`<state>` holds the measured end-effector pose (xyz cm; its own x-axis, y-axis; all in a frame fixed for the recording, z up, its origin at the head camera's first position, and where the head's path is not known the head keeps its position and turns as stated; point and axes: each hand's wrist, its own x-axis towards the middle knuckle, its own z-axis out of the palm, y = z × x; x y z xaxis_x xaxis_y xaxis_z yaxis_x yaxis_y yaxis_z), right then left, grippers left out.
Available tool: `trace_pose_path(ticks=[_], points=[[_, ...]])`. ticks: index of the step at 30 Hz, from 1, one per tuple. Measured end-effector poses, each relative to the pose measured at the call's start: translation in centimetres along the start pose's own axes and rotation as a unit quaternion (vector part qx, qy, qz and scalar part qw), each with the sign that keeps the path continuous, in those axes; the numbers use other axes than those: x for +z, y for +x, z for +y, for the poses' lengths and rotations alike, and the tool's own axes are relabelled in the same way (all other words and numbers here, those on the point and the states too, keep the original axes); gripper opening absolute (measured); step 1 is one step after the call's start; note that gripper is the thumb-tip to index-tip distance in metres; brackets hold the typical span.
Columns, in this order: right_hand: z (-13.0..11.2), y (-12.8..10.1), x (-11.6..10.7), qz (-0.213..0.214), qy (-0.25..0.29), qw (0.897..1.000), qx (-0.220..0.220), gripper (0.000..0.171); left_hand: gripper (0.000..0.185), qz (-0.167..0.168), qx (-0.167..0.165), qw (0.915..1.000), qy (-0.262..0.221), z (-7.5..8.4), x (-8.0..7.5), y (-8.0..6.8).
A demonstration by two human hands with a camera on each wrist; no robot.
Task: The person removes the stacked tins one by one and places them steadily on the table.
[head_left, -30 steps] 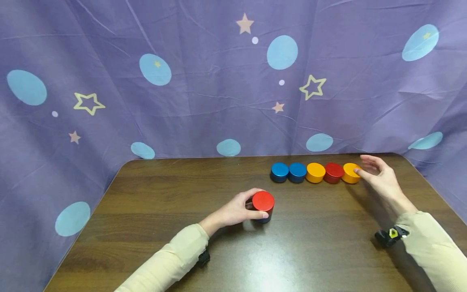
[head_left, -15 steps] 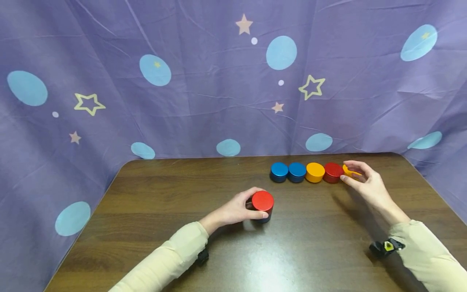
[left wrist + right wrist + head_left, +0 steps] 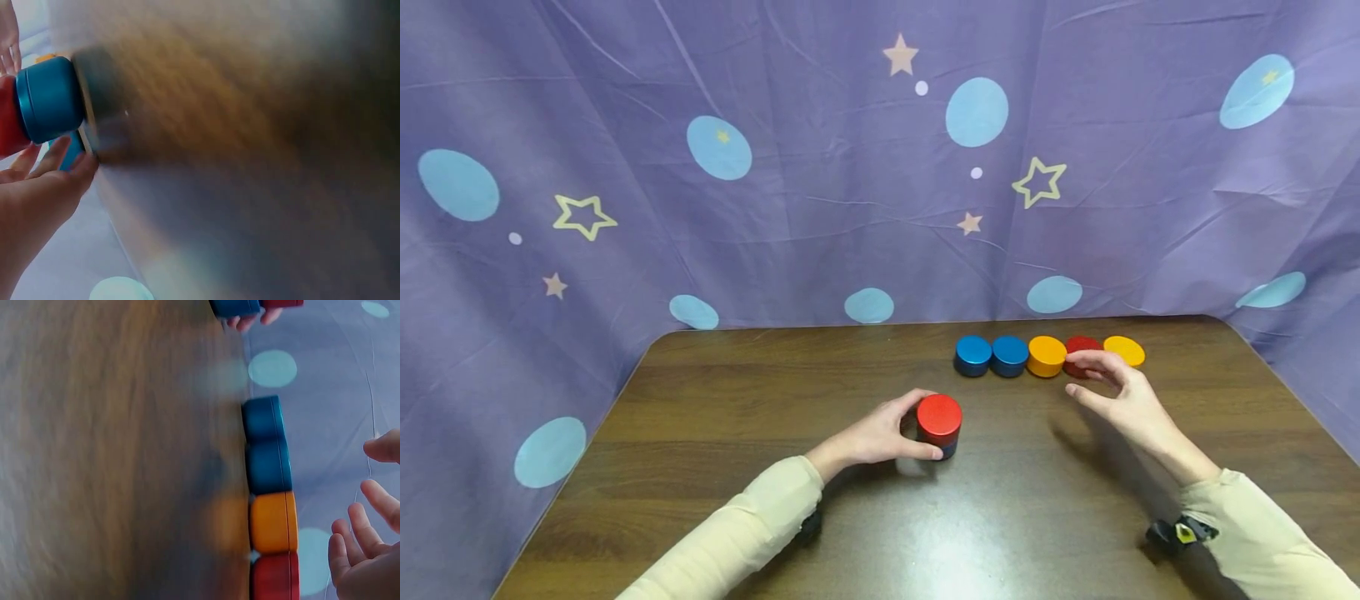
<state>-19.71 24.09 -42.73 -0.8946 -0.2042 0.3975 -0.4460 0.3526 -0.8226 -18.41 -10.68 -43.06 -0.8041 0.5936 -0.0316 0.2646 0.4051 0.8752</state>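
Already the left hand (image 3: 880, 433) clasps the red-on-blue stack (image 3: 939, 426) mid-table; the right hand (image 3: 1112, 392), fingers loosely spread, hovers over the red puck (image 3: 1081, 353) at two o'clock. A careless grab could scatter the touching row, or the stack could topple.

The right hand (image 3: 1122, 398) let go of the far yellow disc (image 3: 1124, 351) and moved over to the red disc (image 3: 1081, 347).

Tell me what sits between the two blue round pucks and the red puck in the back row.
One orange round puck sits there, touching the right-hand blue round puck and the red round puck. The head view shows it, and the right wrist view confirms it.
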Motion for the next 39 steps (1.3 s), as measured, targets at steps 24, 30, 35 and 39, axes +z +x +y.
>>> trace_pose_path(ticks=[24,30,35,39], points=[[-1.9,-0.6,3.1,-0.044,0.010,0.998,-0.042,0.037,0.070,-0.025,-0.009,0.9932,0.113,-1.5,0.3,0.3],[-2.4,-0.5,4.3,-0.069,0.030,0.996,-0.056,0.037,0.068,-0.018,-0.004,0.9935,0.112,-1.7,0.4,0.2],[-2.8,-0.4,5.1,-0.082,0.038,0.993,-0.069,0.036,0.068,-0.015,-0.004,0.9939,0.109,-1.7,0.3,0.3],[-3.4,-0.1,5.4,-0.092,0.036,0.993,-0.071,0.037,0.068,-0.017,-0.006,0.9941,0.107,-1.7,0.2,0.4]])
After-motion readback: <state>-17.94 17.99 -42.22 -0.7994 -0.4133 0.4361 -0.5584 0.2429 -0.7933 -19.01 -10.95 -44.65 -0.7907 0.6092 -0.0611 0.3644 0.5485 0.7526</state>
